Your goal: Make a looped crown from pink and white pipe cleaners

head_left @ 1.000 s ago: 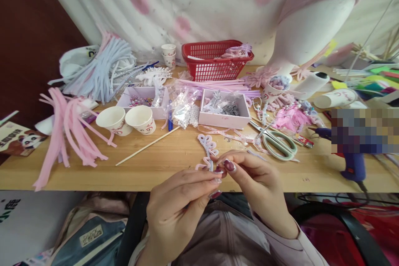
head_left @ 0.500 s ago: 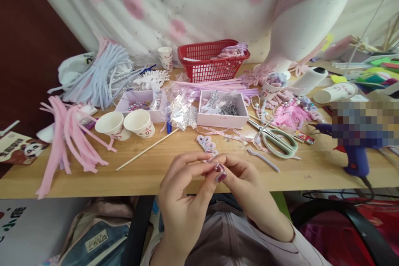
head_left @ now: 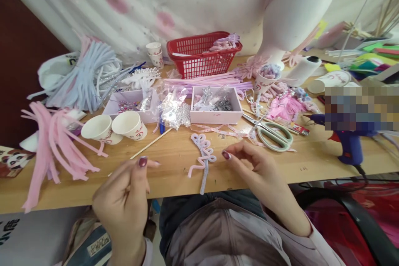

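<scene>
Both hands hover apart over the front of the table, with nothing visible in either. My left hand [head_left: 123,199] is at the left, its index finger stretched out and the other fingers curled. Opposite it, my right hand [head_left: 260,170] is loosely bent, thumb and index finger toward the middle. Between them lies a looped lilac pipe-cleaner piece [head_left: 205,149], its straight stem pointing to the table edge. A pink zigzag pipe cleaner [head_left: 199,167] lies across the stem. My right fingertips are just right of the loops, not touching them.
Scissors [head_left: 274,135] and a tape measure [head_left: 218,129] lie behind my right hand. A blue glue gun [head_left: 350,145] stands at right. Paper cups [head_left: 129,126], pink pipe cleaners [head_left: 59,145] and a wooden stick [head_left: 151,143] are left. Bead boxes [head_left: 216,117] and a red basket [head_left: 204,64] stand behind.
My hands were together, fingertips meeting in front of the looped piece. They have separated, the left hand moving left and the right hand slightly right, uncovering the piece. The view has shifted a little.
</scene>
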A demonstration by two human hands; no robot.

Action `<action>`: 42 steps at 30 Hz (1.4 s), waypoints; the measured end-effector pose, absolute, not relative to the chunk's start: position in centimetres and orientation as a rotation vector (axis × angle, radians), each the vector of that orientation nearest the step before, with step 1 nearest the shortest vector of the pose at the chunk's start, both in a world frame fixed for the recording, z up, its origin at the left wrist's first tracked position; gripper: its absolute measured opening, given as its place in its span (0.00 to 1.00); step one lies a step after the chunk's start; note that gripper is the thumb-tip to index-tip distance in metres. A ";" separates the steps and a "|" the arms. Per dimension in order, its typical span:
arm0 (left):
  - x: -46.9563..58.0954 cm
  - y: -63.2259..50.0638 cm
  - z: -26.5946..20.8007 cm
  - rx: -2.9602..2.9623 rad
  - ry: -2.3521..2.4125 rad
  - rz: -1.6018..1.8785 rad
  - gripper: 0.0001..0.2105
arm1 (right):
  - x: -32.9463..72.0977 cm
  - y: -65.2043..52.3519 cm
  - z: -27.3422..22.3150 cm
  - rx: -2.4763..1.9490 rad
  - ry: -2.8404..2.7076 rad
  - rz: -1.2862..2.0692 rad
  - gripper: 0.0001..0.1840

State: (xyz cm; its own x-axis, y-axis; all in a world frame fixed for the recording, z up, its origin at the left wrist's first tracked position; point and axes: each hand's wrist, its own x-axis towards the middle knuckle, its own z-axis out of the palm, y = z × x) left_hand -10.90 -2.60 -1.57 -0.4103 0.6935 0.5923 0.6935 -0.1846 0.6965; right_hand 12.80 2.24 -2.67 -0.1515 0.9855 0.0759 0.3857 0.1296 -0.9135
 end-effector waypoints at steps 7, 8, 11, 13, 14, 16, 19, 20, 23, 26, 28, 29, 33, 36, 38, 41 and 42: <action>-11.5 -2.1 -2.1 1.937 2.025 1.602 0.07 | 11.0 3.8 -3.4 -1.647 -2.019 0.650 0.07; -11.2 -2.1 -2.2 1.912 1.983 1.606 0.05 | 10.5 3.9 -3.4 -1.684 -2.056 0.638 0.06; -10.5 -2.0 -2.7 1.771 1.941 1.627 0.02 | 9.5 4.0 -3.5 -1.758 -2.098 0.603 0.05; -10.2 -1.7 -3.2 1.696 1.910 1.645 0.03 | 9.3 4.0 -3.4 -1.780 -2.100 0.593 0.05; -10.1 -1.6 -3.4 1.691 1.891 1.638 0.04 | 9.2 4.1 -3.4 -1.790 -2.102 0.591 0.06; -9.8 -1.3 -3.6 1.750 1.863 1.591 0.05 | 9.2 4.0 -3.4 -1.804 -2.103 0.590 0.07; -9.5 -1.0 -3.8 1.797 1.860 1.509 0.05 | 9.1 3.9 -3.4 -1.809 -2.100 0.576 0.04; -9.4 -1.0 -3.8 1.785 1.865 1.496 0.05 | 9.0 3.9 -3.5 -1.806 -2.102 0.574 0.04; -9.3 -0.8 -4.2 1.686 1.859 1.459 0.05 | 8.9 3.9 -3.7 -1.792 -2.107 0.583 0.04; -9.4 -0.6 -4.6 1.531 1.817 1.379 0.08 | 8.9 4.0 -3.8 -1.794 -2.081 0.611 0.07; -9.1 -0.3 -4.7 1.403 1.780 1.307 0.10 | 9.2 4.0 -3.7 -1.786 -2.054 0.637 0.07; -8.9 -0.2 -4.7 1.333 1.755 1.279 0.11 | 9.4 4.0 -3.5 -1.776 -2.042 0.649 0.07; -7.1 0.0 -4.4 1.093 1.586 1.222 0.16 | 10.1 3.6 -2.6 -1.710 -2.000 0.686 0.07; -5.7 -0.2 -3.9 1.009 1.449 1.205 0.13 | 10.5 3.1 -1.9 -1.567 -1.947 0.704 0.07; -5.1 -0.3 -3.5 0.978 1.397 1.229 0.11 | 10.8 2.7 -1.6 -1.445 -1.917 0.714 0.07; -4.5 -0.5 -2.6 0.920 1.373 1.325 0.09 | 11.2 2.3 -1.2 -1.274 -1.879 0.766 0.06; -4.3 -0.5 -2.3 0.893 1.366 1.350 0.10 | 11.3 2.3 -1.1 -1.225 -1.857 0.786 0.06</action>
State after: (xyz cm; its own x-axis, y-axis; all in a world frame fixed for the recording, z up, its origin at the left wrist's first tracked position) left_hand -4.32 -0.55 -2.28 -0.2500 0.9577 -0.1427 -0.1308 0.1126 0.9850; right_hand 11.31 2.28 -1.12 -0.2486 0.9333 0.2592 0.4632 0.3496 -0.8144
